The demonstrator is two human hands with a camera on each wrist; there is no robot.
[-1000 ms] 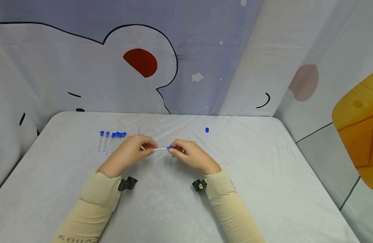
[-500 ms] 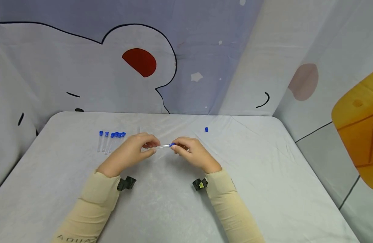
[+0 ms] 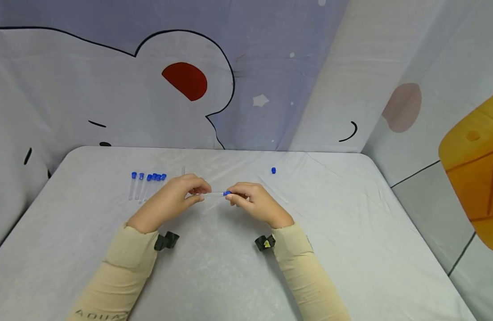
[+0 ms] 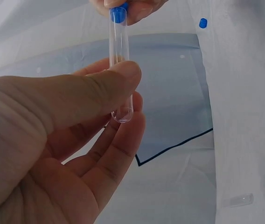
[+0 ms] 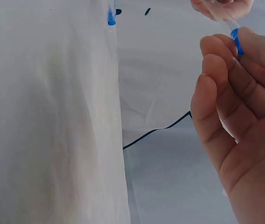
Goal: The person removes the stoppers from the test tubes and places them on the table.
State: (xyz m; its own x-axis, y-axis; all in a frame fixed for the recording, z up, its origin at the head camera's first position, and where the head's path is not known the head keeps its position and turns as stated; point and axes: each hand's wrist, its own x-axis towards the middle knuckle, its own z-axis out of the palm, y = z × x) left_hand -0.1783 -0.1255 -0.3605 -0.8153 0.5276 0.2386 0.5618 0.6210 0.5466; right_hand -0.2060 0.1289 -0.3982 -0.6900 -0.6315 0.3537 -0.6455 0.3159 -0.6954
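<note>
Between both hands a clear test tube lies roughly level above the table, as the head view shows. My left hand pinches its body between thumb and fingers, near the rounded end. At the other end sits a blue cap, seated in the tube's mouth in the left wrist view. The thumb and fingertips of my right hand pinch that blue cap. No liquid shows in the tube.
Several blue-capped test tubes lie on the white-covered table at the left. An uncapped tube lies behind my left hand, and a loose blue cap sits at the back right.
The tube and right hand have shifted slightly up and to the right since the first frame. The tube tilted, then levelled again. Both hands keep their hold.
</note>
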